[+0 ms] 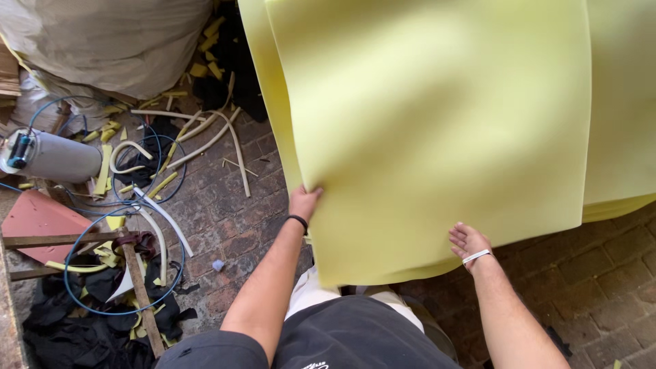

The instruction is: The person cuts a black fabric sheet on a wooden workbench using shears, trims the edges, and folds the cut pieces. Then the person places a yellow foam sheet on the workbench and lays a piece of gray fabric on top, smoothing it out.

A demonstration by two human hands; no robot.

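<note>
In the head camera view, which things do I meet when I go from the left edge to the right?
Grey cylinder → blue hose → left hand → yellow foam sheet → right hand.

Ahead: the way was blocked by a large yellow foam sheet [437,130], gripped at its lower edge by the left hand [303,202] and right hand [467,240].
Left: the brick floor [225,219] was cluttered with foam strips [205,137], a blue hose [102,273] and a grey cylinder [55,157].
Lower right: open brick paving was seen.
</note>
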